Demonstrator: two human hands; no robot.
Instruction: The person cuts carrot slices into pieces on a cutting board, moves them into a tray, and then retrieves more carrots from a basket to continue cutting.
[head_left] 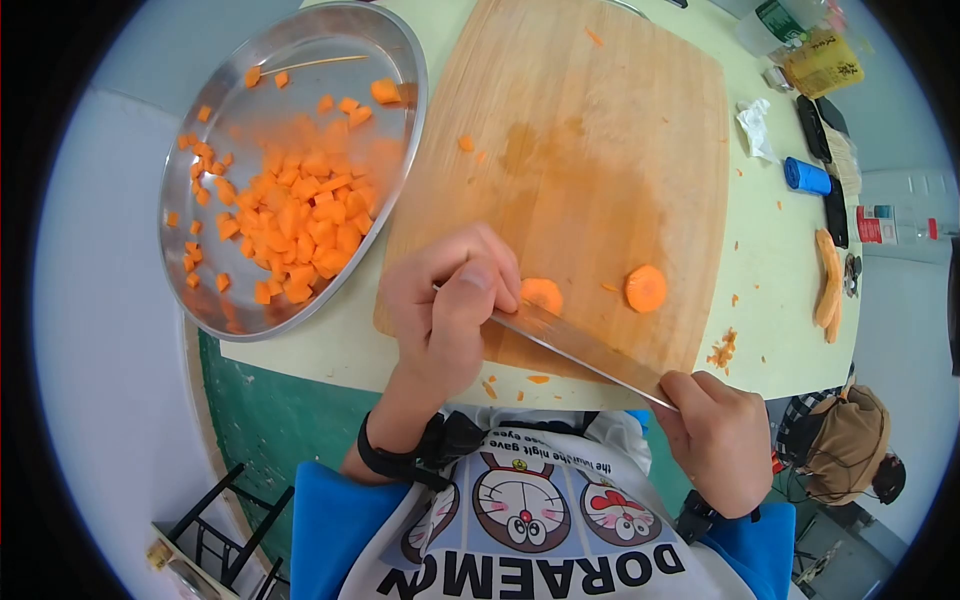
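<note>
A kitchen knife lies slantwise low over the wooden cutting board, its blade near the board's front edge. My right hand is closed round its handle end. My left hand is closed on the blade's far end, fingers curled and thumb against it. Just beyond the blade, beside my left fingertips, is a carrot slice, partly covered by the knife. Another round carrot slice lies flat on the board to the right. What is under the blade is hidden.
A steel tray with many diced carrot pieces stands left of the board, overhanging the table. On the right are a peeled carrot, carrot scraps, a blue roll, a crumpled tissue and a plastic bottle.
</note>
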